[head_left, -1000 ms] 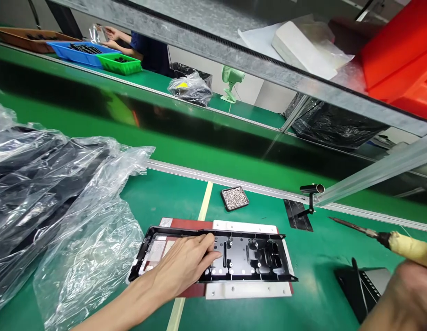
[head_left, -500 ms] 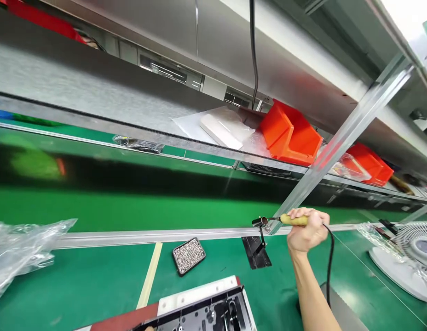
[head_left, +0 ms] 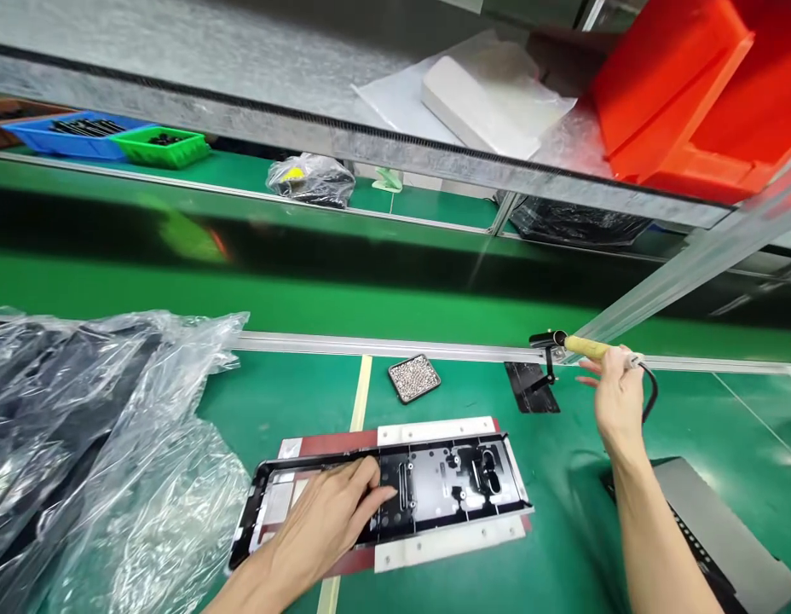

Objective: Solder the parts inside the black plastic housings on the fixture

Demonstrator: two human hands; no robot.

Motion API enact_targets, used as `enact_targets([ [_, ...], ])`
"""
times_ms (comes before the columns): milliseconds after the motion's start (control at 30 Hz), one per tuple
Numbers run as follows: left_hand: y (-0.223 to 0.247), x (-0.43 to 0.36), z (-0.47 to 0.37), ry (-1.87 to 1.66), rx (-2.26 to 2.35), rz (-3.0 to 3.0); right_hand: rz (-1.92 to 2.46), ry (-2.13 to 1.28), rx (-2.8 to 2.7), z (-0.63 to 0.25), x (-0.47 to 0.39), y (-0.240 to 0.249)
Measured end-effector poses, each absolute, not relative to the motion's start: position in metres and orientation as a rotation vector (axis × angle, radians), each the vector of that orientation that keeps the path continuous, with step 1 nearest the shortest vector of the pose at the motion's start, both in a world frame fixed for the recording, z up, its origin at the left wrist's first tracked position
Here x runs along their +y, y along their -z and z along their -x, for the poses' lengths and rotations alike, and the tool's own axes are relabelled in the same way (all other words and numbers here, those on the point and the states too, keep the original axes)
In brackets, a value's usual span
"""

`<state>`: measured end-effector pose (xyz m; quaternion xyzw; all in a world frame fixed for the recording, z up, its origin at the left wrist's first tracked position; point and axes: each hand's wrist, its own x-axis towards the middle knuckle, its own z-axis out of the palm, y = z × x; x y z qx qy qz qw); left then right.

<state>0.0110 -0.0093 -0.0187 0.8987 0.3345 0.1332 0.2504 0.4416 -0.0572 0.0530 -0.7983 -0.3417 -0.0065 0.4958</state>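
My left hand (head_left: 335,507) rests on the black plastic frame (head_left: 434,486), fingers bent over its middle bar; whether they pinch anything small is hidden. The frame lies in a red and white fixture (head_left: 434,429) on the green bench. My right hand (head_left: 619,388) has its fingers around the yellow handle of a soldering iron (head_left: 586,346), some fingers partly spread. The iron's front end is inside the tube of a black holder stand (head_left: 529,388). Behind the fixture sits a small black tray of metal pieces (head_left: 414,379).
Clear plastic bags (head_left: 158,477) cover the left side. A grey panel (head_left: 721,529) lies beside my right forearm. Overhead, a metal shelf (head_left: 242,128) bears a red bin (head_left: 683,102) and a white block (head_left: 472,107). A slanted metal post (head_left: 677,264) stands at the right.
The view has tilted down and closer, bringing my left hand, the whole fixture and the bags into sight. The iron's front end has gone into the holder, and my right hand's grip looks looser.
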Motion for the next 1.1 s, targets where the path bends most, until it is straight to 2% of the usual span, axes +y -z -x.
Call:
enact_targets([
  [233, 0.019, -0.007, -0.01, -0.333, 0.916, -2.454, 2.253, -0.288, -1.097, -0.374, -0.112, -0.053],
  [367, 0.009, -0.01, -0.013, -0.261, 0.945, -2.535, 2.212, -0.465, -1.68, -0.314, -0.122, -0.034],
  [467, -0.005, -0.015, -0.012, -0.245, 0.959, -2.645, 2.172, -0.321, -1.822, -0.3, -0.123, -0.005],
  [533, -0.015, -0.015, -0.005, -0.327, 1.02, -2.634, 2.165, -0.219, -1.82, -0.303, -0.117, 0.014],
  [600, -0.025, -0.013, 0.007, -0.489, 1.143, -2.538, 2.093, -0.266, -1.841, -0.31, -0.111, 0.023],
  [700, -0.037, -0.004, 0.039, -0.762, 1.4, -2.354, 1.949, -0.372, -1.896, -0.318, -0.108, 0.02],
  [833, -0.038, 0.016, 0.093, -1.007, 1.82, -2.405, 2.026, -0.549, -1.79, -0.323, -0.113, 0.004],
  [933, -0.027, 0.027, 0.123, -0.838, 2.201, -2.439, 2.067, -0.614, -1.672, -0.318, -0.124, -0.014],
  [1000, -0.017, 0.033, 0.135, -0.504, 2.386, -2.363, 2.077, -0.591, -1.592, -0.311, -0.132, -0.031],
  [1067, -0.008, 0.038, 0.142, -0.19, 2.349, -2.286, 2.077, -0.573, -1.531, -0.303, -0.14, -0.048],
  [1100, -0.005, 0.042, 0.144, -0.157, 2.266, -2.294, 2.081, -0.563, -1.504, -0.3, -0.143, -0.055],
])
